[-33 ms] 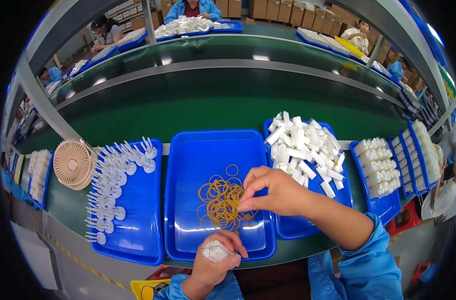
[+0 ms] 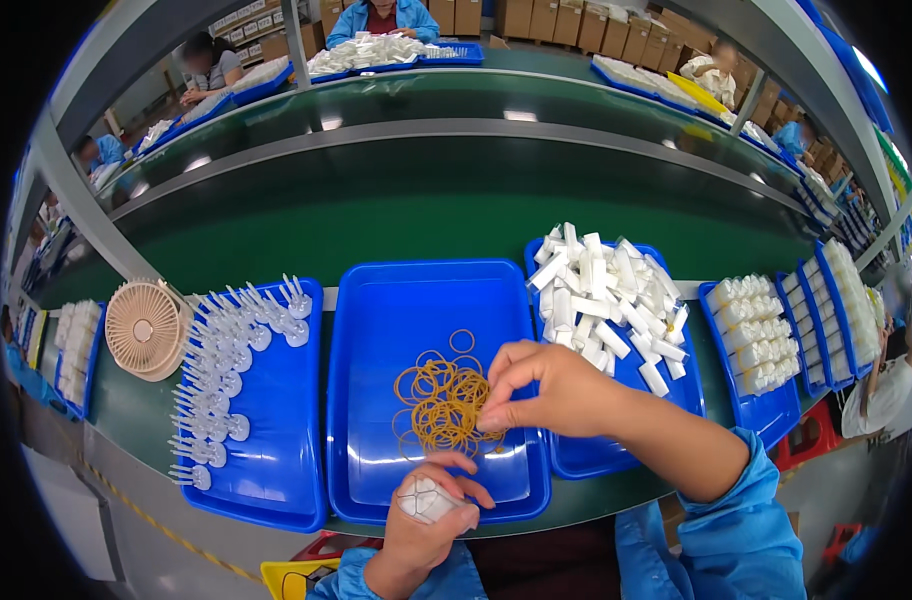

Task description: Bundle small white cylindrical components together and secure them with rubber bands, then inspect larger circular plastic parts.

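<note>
In my left hand (image 2: 431, 535), below the front edge of the middle tray, is a white bundle (image 2: 426, 499) with thin dark lines crossing its end; the fingers curl round it. My right hand (image 2: 541, 388) reaches over that tray from the right, thumb and index finger pinched at the right edge of a loose heap of tan rubber bands (image 2: 444, 412). Whether a band is caught between the fingertips is hidden. The heap lies in the blue middle tray (image 2: 386, 300), with one band lying at its top edge.
Left, a blue tray (image 2: 276, 450) carries rows of clear plastic pieces with thin stems (image 2: 216, 400), beside a beige fan (image 2: 144, 328). Right, another blue tray (image 2: 586, 455) holds piled white packets (image 2: 606, 290); stacked trays (image 2: 826, 320) stand farther right. Co-workers sit across the green bench (image 2: 396, 200).
My right hand has shifted very slightly at the edge of the rubber bands. The fingers of my left hand have lifted a little around the white bundle.
</note>
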The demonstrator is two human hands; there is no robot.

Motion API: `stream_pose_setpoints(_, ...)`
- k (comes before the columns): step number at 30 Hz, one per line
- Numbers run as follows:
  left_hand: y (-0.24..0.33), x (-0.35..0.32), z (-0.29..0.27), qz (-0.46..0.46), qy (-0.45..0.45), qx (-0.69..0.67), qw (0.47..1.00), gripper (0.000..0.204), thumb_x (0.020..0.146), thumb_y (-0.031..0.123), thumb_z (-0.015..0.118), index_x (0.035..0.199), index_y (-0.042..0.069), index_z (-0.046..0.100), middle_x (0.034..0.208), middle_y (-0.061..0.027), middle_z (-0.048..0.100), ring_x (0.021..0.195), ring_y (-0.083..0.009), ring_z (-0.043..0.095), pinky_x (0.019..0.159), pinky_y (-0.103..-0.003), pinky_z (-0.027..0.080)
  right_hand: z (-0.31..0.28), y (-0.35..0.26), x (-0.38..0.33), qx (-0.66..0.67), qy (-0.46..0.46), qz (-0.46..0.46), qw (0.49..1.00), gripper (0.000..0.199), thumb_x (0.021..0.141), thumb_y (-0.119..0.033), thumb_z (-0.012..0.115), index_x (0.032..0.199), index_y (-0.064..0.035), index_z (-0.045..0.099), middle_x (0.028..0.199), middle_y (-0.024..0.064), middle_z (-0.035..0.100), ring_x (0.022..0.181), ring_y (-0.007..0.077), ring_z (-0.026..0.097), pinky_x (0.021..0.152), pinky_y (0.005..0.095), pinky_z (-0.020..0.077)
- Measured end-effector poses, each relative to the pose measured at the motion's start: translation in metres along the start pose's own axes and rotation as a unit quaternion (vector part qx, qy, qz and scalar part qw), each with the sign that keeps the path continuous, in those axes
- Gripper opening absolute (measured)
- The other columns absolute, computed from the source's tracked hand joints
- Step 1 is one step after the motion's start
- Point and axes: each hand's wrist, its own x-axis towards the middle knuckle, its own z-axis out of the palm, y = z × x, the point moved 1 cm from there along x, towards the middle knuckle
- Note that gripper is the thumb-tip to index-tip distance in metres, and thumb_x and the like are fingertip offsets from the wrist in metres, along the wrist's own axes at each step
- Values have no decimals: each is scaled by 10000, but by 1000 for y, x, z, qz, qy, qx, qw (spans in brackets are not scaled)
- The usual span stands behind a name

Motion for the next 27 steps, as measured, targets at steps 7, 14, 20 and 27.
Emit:
stream_pose_setpoints(7,1,2,0,-94,-232,-145,957,259,693,63,715,848,78,507,972,-155,490,688,-247,577,551,-303,454,17,4,-48,178,-60,43,981,157,778,-176,700,794,-34,638,850,36,561,855,155,528,803,262,391)
stream_pose_setpoints(14,3,-3,8,-122,-252,-13,960,297,674,-43,682,887,73,511,819,-89,459,667,-231,552,566,-316,468,18,20,-78,626,-109,16,772,438,910,-414,449,1025,4,509,627,50,500,610,172,506,806,314,411)
stream_pose_setpoints(20,-18,9,34,103,-121,373,914,1112,685,-99,658,1382,143,-173,837,-84,497,734,-155,572,642,-269,472,47,-28,-101,-77,-215,-108,968,372,861,-206,568,1181,-28,502,768,106,589,679,233,567,722,374,430)
stream_pose_setpoints(27,-16,10,30,-50,-78,32,995,1198,672,-97,652,1371,274,-247,822,-81,475,596,-174,557,520,-293,496,65,32,-135,567,-164,-241,771,468,911,-108,441,1361,-81,314,1215,230,483,910,313,610,774,418,463)
